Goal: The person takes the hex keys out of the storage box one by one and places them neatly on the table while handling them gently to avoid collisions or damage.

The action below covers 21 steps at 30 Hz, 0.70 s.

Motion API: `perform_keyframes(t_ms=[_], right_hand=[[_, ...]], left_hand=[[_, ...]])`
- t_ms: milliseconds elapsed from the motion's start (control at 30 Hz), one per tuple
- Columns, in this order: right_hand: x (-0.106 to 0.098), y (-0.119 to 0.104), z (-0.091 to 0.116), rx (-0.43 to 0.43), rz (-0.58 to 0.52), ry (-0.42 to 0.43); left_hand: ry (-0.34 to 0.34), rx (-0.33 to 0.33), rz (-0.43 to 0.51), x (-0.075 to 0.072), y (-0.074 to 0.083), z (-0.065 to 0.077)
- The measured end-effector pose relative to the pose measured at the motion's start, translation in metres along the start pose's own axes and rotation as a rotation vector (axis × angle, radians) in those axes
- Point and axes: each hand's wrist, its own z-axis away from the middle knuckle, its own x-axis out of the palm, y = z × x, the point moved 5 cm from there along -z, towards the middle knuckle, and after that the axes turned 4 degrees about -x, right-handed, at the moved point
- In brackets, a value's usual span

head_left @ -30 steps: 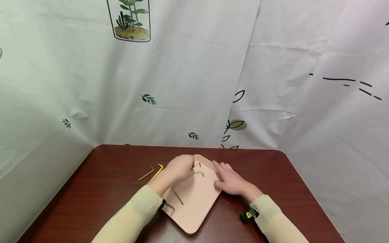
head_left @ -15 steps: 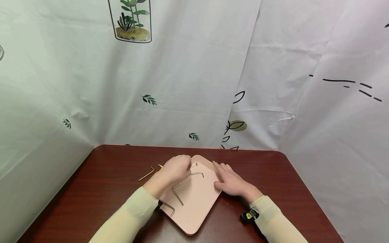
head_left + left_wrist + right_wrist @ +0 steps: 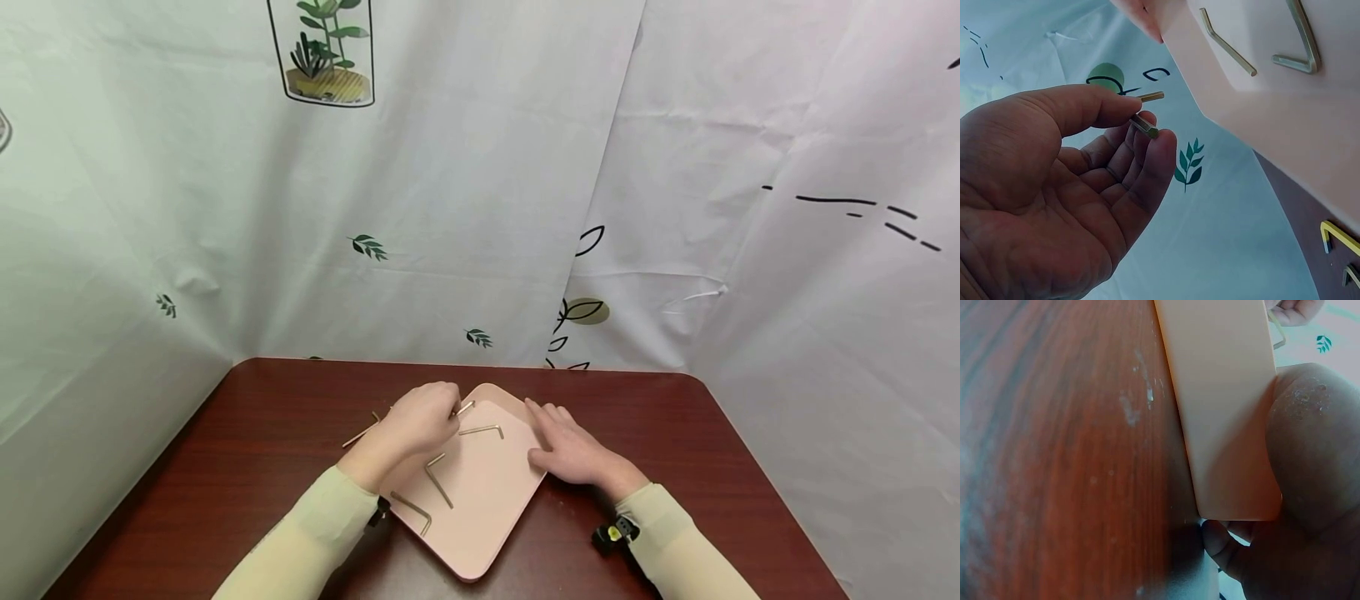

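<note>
My left hand (image 3: 420, 419) pinches a brass-coloured hex key (image 3: 1146, 127) between thumb and fingers, over the far left side of a pink tray (image 3: 480, 533). Both ends of the key poke out past the fingertips in the left wrist view. Several more hex keys lie inside the tray, among them one by the far end (image 3: 482, 430), one in the middle (image 3: 438, 483) and one near the left rim (image 3: 412, 510). My right hand (image 3: 573, 446) holds the tray's right edge, its thumb over the rim and its fingers along the outside.
Left of the tray on the dark red table (image 3: 187, 500) lie a brass-coloured hex key (image 3: 360, 435) and a yellow hex key (image 3: 1338, 232), mostly behind my left hand in the head view. A white patterned curtain (image 3: 480, 183) surrounds the table's back and sides.
My left hand has shifted left with its hex key, showing more of the keys in the tray and covering the yellow one on the table. The right hand and tray stay put.
</note>
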Motion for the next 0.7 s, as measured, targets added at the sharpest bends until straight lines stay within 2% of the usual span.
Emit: perform_keyframes(t_ms=[300,700], right_hand=[[0.001,0.001,0.000,0.000,-0.002,0.003],[0.000,0.001,0.000,-0.007,-0.003,0.002]], left_hand=[[0.033,0.020,-0.001,-0.002,-0.007,0.006],[0.021,0.006,0.012,-0.005,-0.018,0.013]])
